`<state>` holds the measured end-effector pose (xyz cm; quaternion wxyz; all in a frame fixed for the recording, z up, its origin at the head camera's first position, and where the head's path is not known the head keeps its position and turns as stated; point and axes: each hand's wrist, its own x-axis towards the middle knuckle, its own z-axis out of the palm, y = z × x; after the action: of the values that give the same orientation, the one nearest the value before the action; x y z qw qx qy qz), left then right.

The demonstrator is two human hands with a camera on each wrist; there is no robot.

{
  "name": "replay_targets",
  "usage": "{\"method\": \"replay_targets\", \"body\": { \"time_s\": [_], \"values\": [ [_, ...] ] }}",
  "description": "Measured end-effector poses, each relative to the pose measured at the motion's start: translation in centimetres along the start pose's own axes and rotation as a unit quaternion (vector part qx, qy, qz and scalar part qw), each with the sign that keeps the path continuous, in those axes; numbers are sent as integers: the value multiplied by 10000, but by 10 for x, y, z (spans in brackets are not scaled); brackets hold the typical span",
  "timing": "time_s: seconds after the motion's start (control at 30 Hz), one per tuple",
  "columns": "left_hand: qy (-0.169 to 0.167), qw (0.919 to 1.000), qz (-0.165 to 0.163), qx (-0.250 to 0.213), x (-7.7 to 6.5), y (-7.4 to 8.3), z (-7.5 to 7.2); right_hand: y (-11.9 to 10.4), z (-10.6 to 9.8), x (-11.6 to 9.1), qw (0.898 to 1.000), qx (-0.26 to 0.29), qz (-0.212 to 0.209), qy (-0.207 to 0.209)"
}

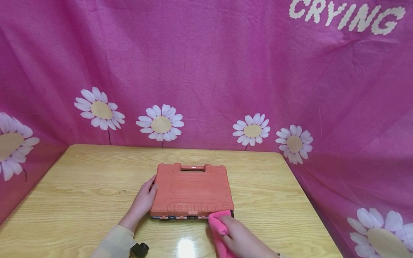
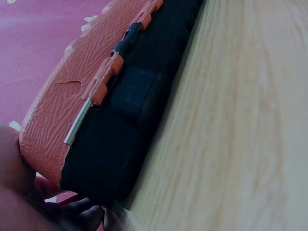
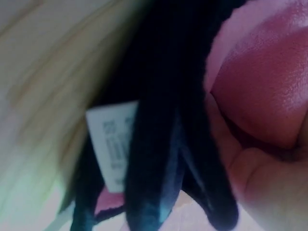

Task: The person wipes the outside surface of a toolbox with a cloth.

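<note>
An orange plastic tool case point(image 1: 192, 188) with a black lower half point(image 2: 108, 154) lies flat on the table, its carrying handle point(image 1: 193, 167) facing the far side. At the case's left side, my left hand point(image 1: 140, 204) grips the edge, thumb by the lid and fingers lower down. My right hand point(image 1: 240, 234) holds a bunched pink cloth point(image 1: 217, 225) at the front right corner of the case. Dark trim point(image 3: 154, 125) and a white printed label point(image 3: 111, 147) on the cloth show in the right wrist view. Latches or hinges point(image 1: 191, 217) line the near side.
A light wooden table point(image 1: 96, 179) carries everything. Behind it and along both sides hangs a magenta curtain point(image 1: 206, 71) printed with daisies and lettering. A small black object point(image 1: 140, 249) is beside the left sleeve point(image 1: 116, 243) near the bottom of the head view.
</note>
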<state>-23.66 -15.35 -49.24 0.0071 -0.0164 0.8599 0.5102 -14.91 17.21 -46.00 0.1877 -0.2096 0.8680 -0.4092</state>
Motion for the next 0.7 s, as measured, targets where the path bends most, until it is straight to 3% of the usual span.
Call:
{"method": "replay_targets", "body": {
  "time_s": [0.2,0.33,0.5,0.7],
  "values": [
    [-4,10000,-37,-16,0,-1,0,-7,6,8,9989,-460,18,9],
    [-1,10000,-39,-25,0,-1,1,-11,12,14,9988,-322,-282,-222],
    [-6,10000,-37,-15,1,-2,1,-17,19,19,9967,-557,-560,-161],
    [-36,9999,-90,-31,1,-3,1,-28,30,30,9899,32,-1190,-776]
  ]
}}
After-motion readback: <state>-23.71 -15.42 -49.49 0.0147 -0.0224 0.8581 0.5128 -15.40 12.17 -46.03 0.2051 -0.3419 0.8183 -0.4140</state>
